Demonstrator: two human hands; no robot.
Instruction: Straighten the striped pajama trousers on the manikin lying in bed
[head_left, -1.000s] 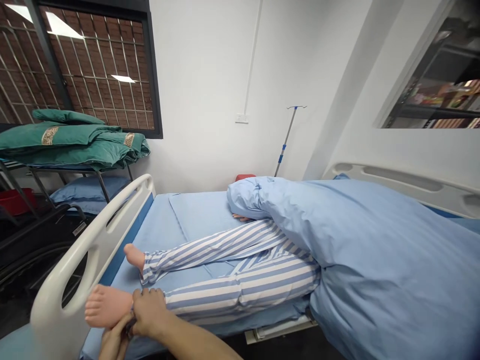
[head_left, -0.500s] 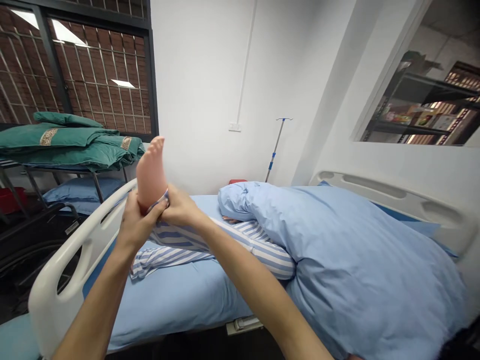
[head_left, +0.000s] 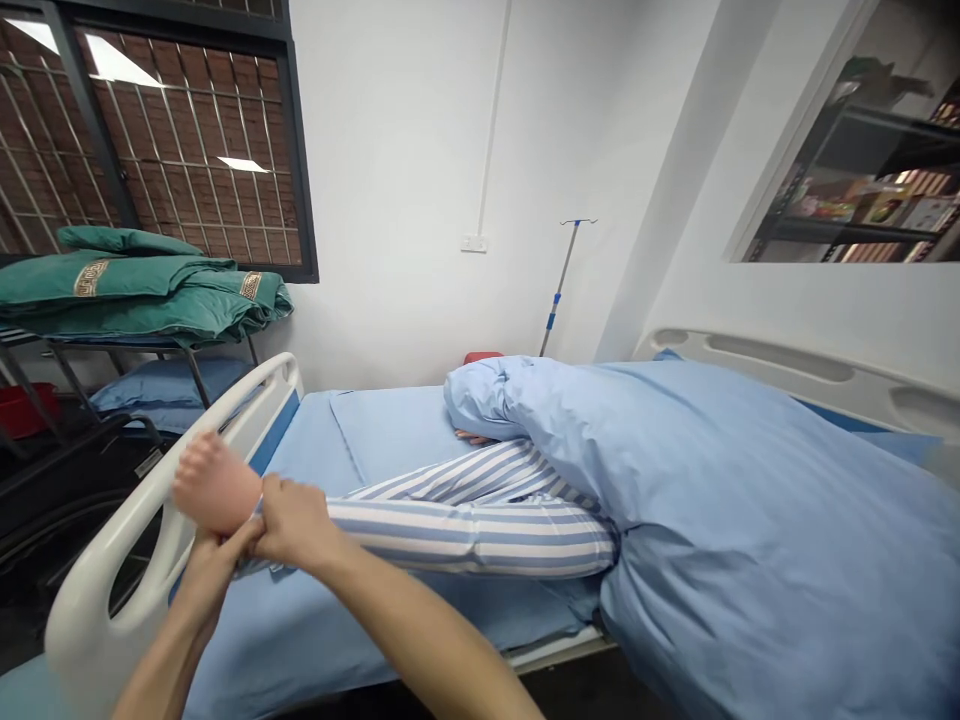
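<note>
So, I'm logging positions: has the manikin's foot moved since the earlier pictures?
Yes, the manikin's foot has dropped: it stood up above the white bed rail, and now sits in front of the rail.

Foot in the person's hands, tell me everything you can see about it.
The foot is bare, pale pink and smooth, and looks like soft rubber or silicone, with its toes clearly moulded. It is lifted above the mattress, toes pointing toward the bed rail, which it overlaps in view; whether they touch cannot be told. The right hand and left hand grip around the ankle, where the striped trouser leg ends.
</note>
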